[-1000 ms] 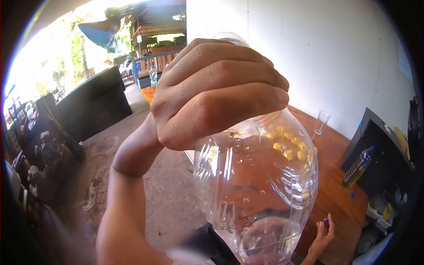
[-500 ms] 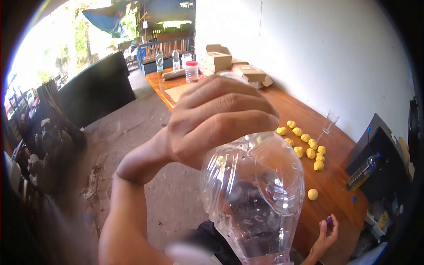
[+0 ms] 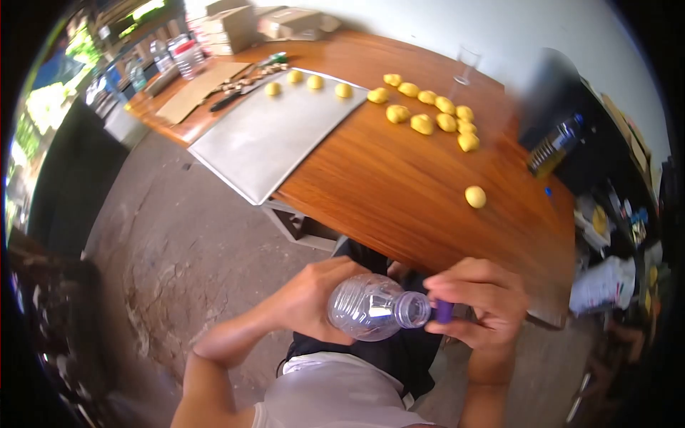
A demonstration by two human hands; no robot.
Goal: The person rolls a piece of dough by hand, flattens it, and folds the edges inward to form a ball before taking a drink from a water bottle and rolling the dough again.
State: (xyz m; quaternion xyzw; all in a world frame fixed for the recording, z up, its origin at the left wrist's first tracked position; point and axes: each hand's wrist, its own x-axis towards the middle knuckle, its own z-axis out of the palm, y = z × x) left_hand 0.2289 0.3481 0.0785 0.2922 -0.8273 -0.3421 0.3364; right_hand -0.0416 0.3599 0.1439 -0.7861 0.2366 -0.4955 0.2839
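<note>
Open-air food workshop: dough balls, tray

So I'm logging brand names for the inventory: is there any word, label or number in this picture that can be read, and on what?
None can be read.
Clear plastic bottle in the left hand: no label shows.
Small purple cap in the right hand: no print shows.
Dark bottle with a yellow label: too blurred.
Cardboard boxes on the brown wooden table: too small.

Wooden table: tray, apparently dough balls
</note>
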